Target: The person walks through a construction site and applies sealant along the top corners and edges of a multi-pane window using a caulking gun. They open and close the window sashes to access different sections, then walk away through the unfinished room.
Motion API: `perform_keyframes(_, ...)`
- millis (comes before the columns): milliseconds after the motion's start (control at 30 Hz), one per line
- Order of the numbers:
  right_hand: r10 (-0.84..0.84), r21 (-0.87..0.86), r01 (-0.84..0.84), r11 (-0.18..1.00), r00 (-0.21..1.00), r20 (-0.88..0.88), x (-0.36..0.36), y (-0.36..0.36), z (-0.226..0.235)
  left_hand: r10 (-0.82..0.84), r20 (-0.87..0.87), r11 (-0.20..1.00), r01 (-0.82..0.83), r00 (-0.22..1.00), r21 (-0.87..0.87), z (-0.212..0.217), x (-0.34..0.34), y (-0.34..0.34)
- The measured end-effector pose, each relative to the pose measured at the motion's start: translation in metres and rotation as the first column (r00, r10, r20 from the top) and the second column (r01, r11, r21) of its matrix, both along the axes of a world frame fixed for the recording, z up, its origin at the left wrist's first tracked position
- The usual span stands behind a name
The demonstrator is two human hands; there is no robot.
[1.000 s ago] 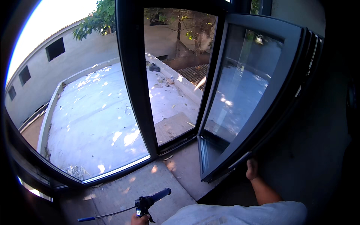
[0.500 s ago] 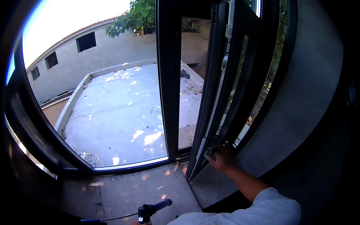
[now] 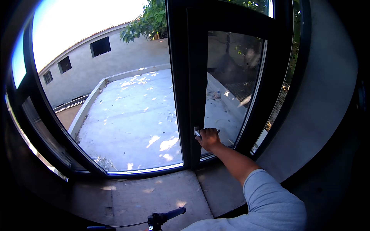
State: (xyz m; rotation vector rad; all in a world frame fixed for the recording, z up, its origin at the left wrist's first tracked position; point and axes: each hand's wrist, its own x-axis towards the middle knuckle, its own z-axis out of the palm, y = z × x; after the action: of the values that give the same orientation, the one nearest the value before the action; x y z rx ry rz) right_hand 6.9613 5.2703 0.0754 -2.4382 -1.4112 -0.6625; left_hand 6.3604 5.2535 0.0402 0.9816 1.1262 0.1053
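The dark-framed window sash (image 3: pixel 197 84) sits in line with the frame around it. On its left upright is a metal window handle (image 3: pixel 197 133). My right hand (image 3: pixel 209 139) is closed round this handle, with the arm stretched forward. At the lower edge is a dark tool (image 3: pixel 156 219) with a thick cylinder on one side and a thin rod on the other. Only a sliver of my left hand shows beneath it, gripping it; most of its fingers are cut off by the picture's edge.
A large fixed pane with a dark frame (image 3: pixel 178 96) stands left of the sash. Below runs a dusty grey sill (image 3: pixel 150 192). A grey wall (image 3: pixel 327 88) rises at the right. Outside lie a pale concrete slab (image 3: pixel 131 115), a building wall (image 3: pixel 127 50) and a leafy tree (image 3: pixel 148 23).
The sash has swung from standing open, angled inward, to flush with its frame. My right hand has moved forward and left with it, holding its handle.
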Motion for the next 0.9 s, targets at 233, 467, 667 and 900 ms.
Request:
perform_keyframes(233, -0.127, -0.054, 0.123, 0.991, 0.989, -0.072, 0.005, 0.016, 0.009, -0.028, -0.105, 0.987, 0.044, 0.994, 0.154, -0.038, -0.018, -0.016)
perform_keyframes(467, 0.226, 0.560, 0.232, 0.795, 0.744, -0.629, 0.035, 0.056, -0.094, -0.025, -0.163, 0.975, 0.060, 0.986, 0.212, -0.034, -0.011, -0.037)
perform_keyframes(667, 0.786, 0.625, 0.548, 0.556, -0.103, -0.609, 0.008, 0.079, -0.070, 0.035, -0.045, 0.968, -0.023, 0.998, 0.249, -0.058, -0.027, -0.053)
perform_keyframes(900, 0.431, 0.502, 0.352, 0.790, 0.262, -0.863, 0.017, 0.050, -0.072, -0.057, -0.040, 0.983, 0.063, 0.998, 0.174, -0.055, -0.023, -0.055)
